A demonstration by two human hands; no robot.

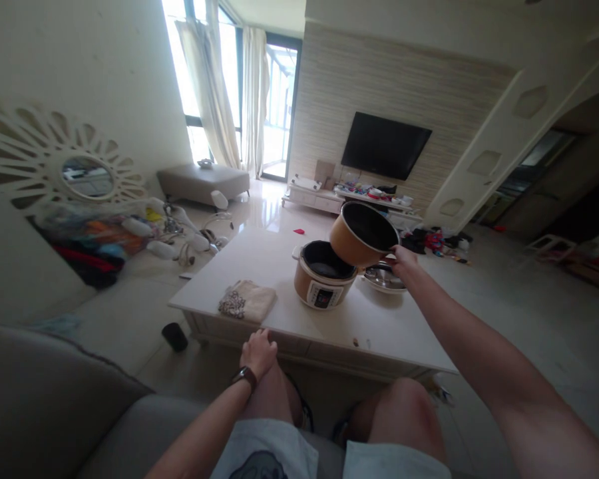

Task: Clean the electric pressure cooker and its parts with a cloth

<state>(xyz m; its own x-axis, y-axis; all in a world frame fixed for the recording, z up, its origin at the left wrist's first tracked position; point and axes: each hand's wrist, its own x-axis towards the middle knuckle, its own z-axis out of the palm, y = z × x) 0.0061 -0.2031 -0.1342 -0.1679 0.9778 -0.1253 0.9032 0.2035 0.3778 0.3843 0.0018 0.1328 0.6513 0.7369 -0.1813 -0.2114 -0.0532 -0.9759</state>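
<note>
White table near, cooker at its middle. Brown pot tilted above cooker's far right side, touching or apart unclear. Lid on table, right of cooker; folded cloth left. Right hand grips pot's right rim; left hand, fingers loose, rests on left knee.

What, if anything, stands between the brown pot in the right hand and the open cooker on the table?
Nothing visible does. The right hand holds the brown pot tilted, by its rim, near the open cooker; the shiny lid lies on the cooker's right, not between.
</note>
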